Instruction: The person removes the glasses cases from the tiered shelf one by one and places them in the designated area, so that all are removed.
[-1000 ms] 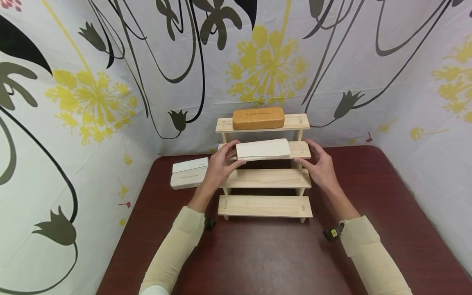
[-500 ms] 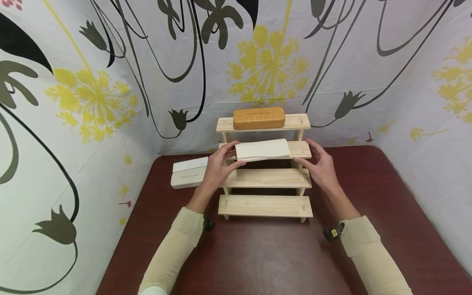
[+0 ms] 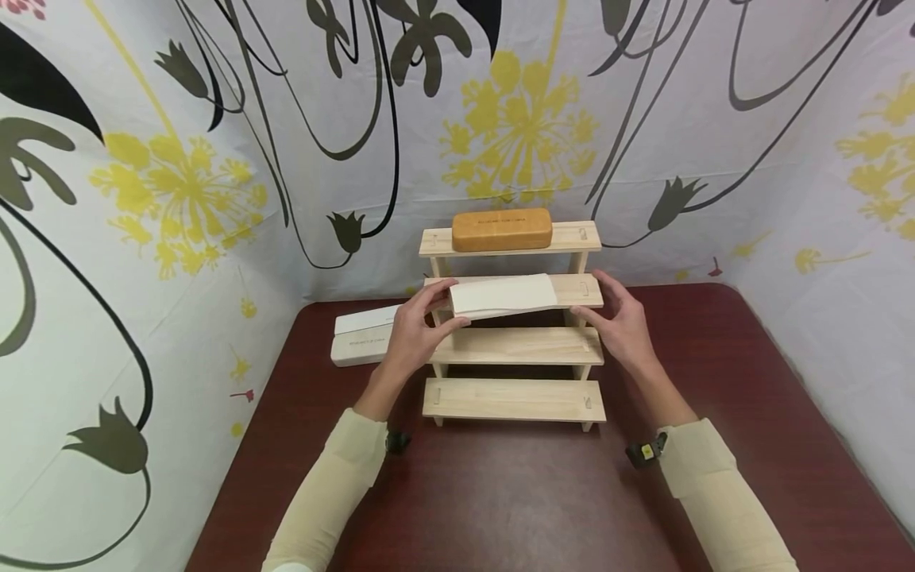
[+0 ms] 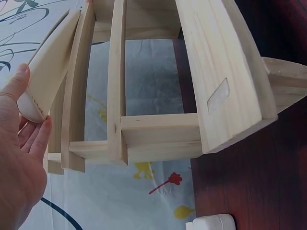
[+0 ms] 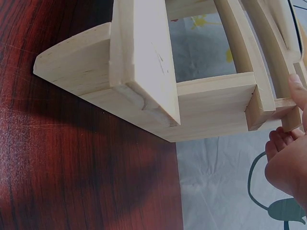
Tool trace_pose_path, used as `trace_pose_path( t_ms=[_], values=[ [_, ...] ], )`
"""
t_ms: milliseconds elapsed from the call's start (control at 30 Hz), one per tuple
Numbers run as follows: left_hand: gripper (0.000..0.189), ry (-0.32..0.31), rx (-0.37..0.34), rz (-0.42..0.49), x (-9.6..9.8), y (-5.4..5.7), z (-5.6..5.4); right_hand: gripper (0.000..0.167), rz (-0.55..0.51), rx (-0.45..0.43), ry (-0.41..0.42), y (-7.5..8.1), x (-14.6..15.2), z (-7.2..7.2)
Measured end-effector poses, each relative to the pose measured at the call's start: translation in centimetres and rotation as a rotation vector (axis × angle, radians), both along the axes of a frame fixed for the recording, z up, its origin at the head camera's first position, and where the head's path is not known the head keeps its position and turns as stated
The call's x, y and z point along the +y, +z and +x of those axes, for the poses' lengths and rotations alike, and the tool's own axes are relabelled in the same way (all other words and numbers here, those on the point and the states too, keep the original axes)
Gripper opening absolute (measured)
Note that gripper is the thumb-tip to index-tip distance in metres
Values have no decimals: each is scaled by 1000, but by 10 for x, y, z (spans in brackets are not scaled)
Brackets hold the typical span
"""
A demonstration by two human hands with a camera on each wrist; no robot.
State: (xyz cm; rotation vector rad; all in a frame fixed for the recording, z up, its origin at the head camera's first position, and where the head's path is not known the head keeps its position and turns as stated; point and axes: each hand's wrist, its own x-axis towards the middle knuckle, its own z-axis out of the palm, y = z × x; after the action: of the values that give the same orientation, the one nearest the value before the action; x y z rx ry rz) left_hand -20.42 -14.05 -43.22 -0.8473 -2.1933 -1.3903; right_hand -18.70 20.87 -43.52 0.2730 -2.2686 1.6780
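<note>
A long off-white glasses case (image 3: 503,296) lies slightly slanted over the second-highest tier of a stepped wooden display rack (image 3: 515,399). My left hand (image 3: 417,327) pinches its left end between thumb and fingers; in the left wrist view the case (image 4: 53,60) tilts up from that grip. My right hand (image 3: 626,324) grips the right end of the same tier, the thumb at its front edge and the other fingers behind, as the right wrist view of the hand (image 5: 290,158) shows. A tan glasses case (image 3: 502,230) rests on the top tier.
Pale cases (image 3: 360,345) with small lettering lie on the dark red table (image 3: 529,492) left of the rack, partly hidden by my left hand. Behind the rack hangs a white cloth (image 3: 422,171) with flower prints. The two lower tiers are bare wood.
My left hand has moved a little left and toward me, taking the off-white glasses case along. My right hand stays on the rack's end.
</note>
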Motion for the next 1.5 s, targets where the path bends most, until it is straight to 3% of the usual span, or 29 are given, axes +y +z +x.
trace_pose_path(
  t_ms=[700,933,1300,1500],
  values=[
    [64,-17,-32,66,-10,0,19,77,19,-6,-14,3,1,3],
    [61,7,-62,59,-21,-4,27,77,44,-7,-5,5,1,4],
    [62,33,-50,71,-32,-8,35,75,65,-33,2,9,2,5],
    [60,50,-56,74,-31,0,45,75,58,-35,-1,7,3,3]
  ],
)
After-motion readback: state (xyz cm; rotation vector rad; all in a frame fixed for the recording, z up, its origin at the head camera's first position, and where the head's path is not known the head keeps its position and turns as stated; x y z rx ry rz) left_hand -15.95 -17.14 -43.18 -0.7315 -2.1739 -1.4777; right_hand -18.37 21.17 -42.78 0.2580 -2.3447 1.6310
